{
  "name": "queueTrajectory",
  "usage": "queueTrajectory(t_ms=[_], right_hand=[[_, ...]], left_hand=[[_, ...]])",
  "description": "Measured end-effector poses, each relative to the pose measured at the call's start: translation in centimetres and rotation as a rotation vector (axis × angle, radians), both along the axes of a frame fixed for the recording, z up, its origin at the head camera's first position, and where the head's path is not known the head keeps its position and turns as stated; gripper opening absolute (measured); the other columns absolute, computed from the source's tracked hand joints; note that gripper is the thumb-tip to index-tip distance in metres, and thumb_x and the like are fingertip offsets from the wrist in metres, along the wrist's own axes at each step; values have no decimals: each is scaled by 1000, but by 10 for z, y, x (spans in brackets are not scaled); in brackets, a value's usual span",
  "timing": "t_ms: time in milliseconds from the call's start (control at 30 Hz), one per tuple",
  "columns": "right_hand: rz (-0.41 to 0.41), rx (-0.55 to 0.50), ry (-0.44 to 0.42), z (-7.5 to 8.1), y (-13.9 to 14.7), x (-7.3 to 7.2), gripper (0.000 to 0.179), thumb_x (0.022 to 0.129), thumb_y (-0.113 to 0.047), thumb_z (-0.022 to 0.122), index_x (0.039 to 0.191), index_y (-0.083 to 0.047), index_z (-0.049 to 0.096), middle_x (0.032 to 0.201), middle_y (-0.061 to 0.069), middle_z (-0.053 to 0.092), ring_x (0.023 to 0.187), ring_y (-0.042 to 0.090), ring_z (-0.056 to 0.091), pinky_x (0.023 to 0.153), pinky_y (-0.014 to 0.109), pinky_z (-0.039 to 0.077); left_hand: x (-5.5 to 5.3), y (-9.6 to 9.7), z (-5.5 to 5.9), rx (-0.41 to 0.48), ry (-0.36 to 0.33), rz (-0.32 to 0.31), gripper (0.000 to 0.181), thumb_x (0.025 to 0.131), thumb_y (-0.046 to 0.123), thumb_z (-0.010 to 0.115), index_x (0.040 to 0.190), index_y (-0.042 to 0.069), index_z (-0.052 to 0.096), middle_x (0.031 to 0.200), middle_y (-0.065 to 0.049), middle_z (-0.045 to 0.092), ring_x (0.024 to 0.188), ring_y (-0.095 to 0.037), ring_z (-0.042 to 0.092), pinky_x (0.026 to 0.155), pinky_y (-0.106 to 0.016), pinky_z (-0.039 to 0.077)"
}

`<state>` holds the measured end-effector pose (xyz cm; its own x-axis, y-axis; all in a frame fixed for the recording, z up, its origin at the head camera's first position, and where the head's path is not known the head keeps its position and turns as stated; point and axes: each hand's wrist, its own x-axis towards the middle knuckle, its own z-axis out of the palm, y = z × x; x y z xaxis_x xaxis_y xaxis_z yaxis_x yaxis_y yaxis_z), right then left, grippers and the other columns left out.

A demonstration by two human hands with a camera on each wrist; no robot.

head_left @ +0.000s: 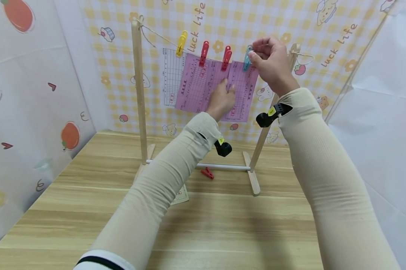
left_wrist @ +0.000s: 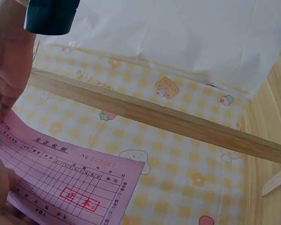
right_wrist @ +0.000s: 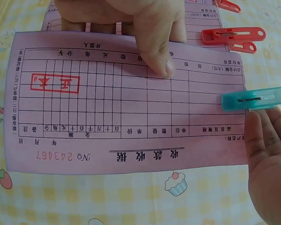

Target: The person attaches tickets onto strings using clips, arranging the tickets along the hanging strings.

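Observation:
In the head view, a pink receipt slip [head_left: 245,90] hangs at the right of other pink slips [head_left: 193,84] on a string. My left hand [head_left: 221,98] pinches this slip, its thumb in front and other fingers behind, as the right wrist view shows. A teal clothespin [right_wrist: 246,99] sits on the slip's upper edge. Around the clothespin's free end my right hand [head_left: 274,62] holds with thumb and fingers. Two red clothespins [head_left: 204,53] and a yellow clothespin [head_left: 181,44] stand along the string; a white form [head_left: 170,77] hangs at the left.
A wooden frame with a left post [head_left: 139,93], right post [head_left: 262,144] and white bottom bar [head_left: 223,166] stands on the wooden table [head_left: 223,232]. A loose red clothespin [head_left: 208,173] lies near the bar. Partly behind my left sleeve is a paper slip [head_left: 181,196].

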<state>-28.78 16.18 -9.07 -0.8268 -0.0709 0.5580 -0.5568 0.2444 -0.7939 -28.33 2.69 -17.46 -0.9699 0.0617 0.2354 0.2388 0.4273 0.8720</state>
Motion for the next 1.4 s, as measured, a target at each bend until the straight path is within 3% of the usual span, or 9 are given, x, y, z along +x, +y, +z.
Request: queueTrajectory(t_ms=[67, 200, 300, 533, 833, 967, 1133, 1400], right_hand=[[4, 0, -12, 1, 0, 1, 18, 94, -3, 59, 110, -10, 55, 115, 5, 58, 103, 15, 57, 89, 29, 48], [12, -9, -16, 3, 1, 4, 23, 95, -6, 58, 117, -9, 54, 127, 9, 56, 115, 18, 53, 95, 28, 46], [10, -14, -20, 3, 3, 7, 27, 94, -7, 59, 121, -8, 54, 132, 10, 54, 120, 18, 51, 98, 26, 44], [60, -76, -13, -1, 10, 12, 27, 94, -6, 60, 119, -7, 54, 131, 11, 54, 122, 21, 50, 100, 29, 43], [156, -164, 58, -15, 11, 21, 15, 98, -7, 52, 113, -4, 54, 120, 12, 57, 117, 27, 53, 90, 34, 44], [214, -211, 41, -23, 10, 26, 15, 101, -9, 47, 113, -4, 54, 120, 14, 56, 121, 30, 50, 88, 31, 44], [282, -241, 2, -35, 12, 29, 21, 103, -12, 40, 117, -4, 53, 121, 14, 55, 120, 30, 50, 89, 32, 43], [383, -208, -15, -62, 15, 25, 31, 104, -20, 35, 121, -1, 52, 118, 12, 57, 111, 25, 52, 92, 34, 41]], left_hand=[[0, -1, 1, 11, -12, -19, 57, 106, 38, 33, 156, 20, 15, 159, 4, 20, 144, -12, 17, 115, -26, 17], [0, -4, 3, 39, 8, -49, 51, 106, 34, 34, 153, 18, 27, 150, 0, 39, 137, -13, 33, 110, -28, 30], [0, -6, 3, 42, 24, -49, 40, 105, 32, 37, 142, 16, 41, 130, -4, 52, 119, -16, 49, 96, -29, 42], [0, -12, 2, -12, -17, -42, 44, 104, 34, 42, 145, 19, 38, 136, 2, 51, 123, -12, 48, 98, -28, 42], [8, -32, -2, 18, 44, -94, 32, 103, 25, 47, 134, 19, 49, 127, 2, 54, 113, -12, 52, 89, -27, 47], [14, -44, -4, 1, 68, -126, 32, 104, 24, 44, 135, 17, 49, 127, 1, 54, 111, -13, 53, 87, -27, 47], [22, -59, -5, -23, 43, -170, 34, 105, 28, 41, 136, 17, 49, 127, -1, 57, 100, -18, 57, 78, -30, 49], [30, -83, -16, -52, 37, -187, 36, 105, 31, 38, 131, 11, 53, 123, -5, 59, 104, -20, 59, 84, -33, 51]])
